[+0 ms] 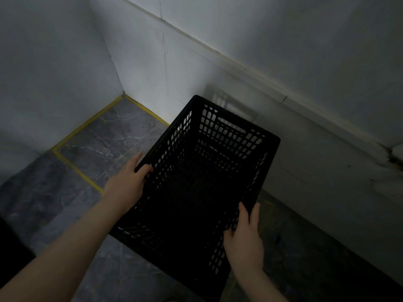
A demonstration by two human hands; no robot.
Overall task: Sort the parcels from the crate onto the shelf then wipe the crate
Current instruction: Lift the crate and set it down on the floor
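The black perforated crate [229, 131] sits at the centre of the view, and both hands hold it by its long sides. Its open top faces the camera. The interior is dark, so what lies inside cannot be told.

**Left hand.** The left hand [128, 182] is on the crate's left long wall, about midway along it. The grip is clamped on the crate: the fingers [148, 170] curl over the rim and into the lattice, and one digit lies straight along the outside of the rim.

**Right hand.** The right hand [244, 238] is on the crate's right long wall, towards the near end. The grip is clamped on the crate, with digits on both sides of the rim.

**Crate details.** The far short wall carries a handle slot [231, 125] below its rim. Whether the base touches the floor cannot be told.

**Surroundings.** A grey marbled floor [122, 136] lies left of and below the crate. Yellow tape [87, 125] runs in straight lines on the floor to the crate's left. White walls [54, 73] meet in a corner beyond the crate's far left. A faint lattice shadow [229, 103] falls on the wall just beyond the crate's far end.
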